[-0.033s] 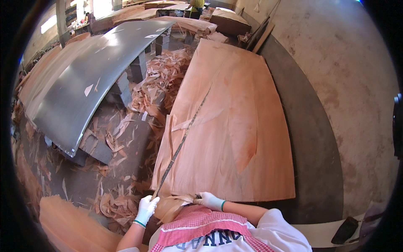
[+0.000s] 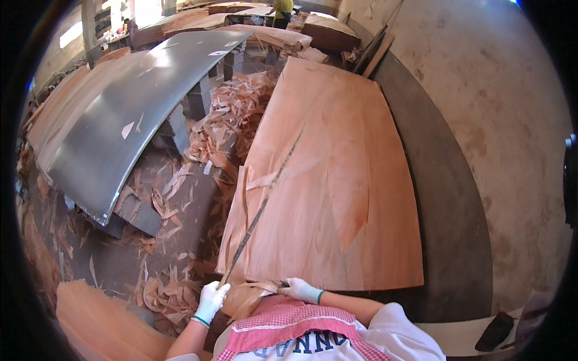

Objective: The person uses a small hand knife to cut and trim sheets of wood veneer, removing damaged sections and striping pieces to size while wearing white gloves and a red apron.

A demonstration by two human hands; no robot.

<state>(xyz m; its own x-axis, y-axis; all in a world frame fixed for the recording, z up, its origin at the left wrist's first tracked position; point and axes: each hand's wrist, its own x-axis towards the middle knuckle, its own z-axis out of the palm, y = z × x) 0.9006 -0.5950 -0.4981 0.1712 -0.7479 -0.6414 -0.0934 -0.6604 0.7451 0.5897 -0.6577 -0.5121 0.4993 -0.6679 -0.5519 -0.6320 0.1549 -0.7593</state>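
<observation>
A tall stack of thin reddish wood veneer sheets point(image 2: 337, 180) lies in front of me, with a torn flap along its left side. My left hand point(image 2: 211, 298), in a white glove with a green cuff, is closed around the near end of a long thin stick point(image 2: 260, 210). The stick slants away over the sheets toward the far right. At the stack's near edge, my right hand point(image 2: 299, 290), gloved the same way, has its fingers closed beside a crumpled veneer strip point(image 2: 244, 299). Something small and dark shows at its fingertips, too small to name.
To the left, a large shiny dark sheet point(image 2: 135, 120) rests on grey blocks point(image 2: 137, 212). Veneer scraps point(image 2: 226, 114) litter the floor between. A loose veneer piece point(image 2: 102, 322) lies at lower left. Along the right runs a bare wall point(image 2: 500, 132). A person point(image 2: 282, 7) in yellow is far back.
</observation>
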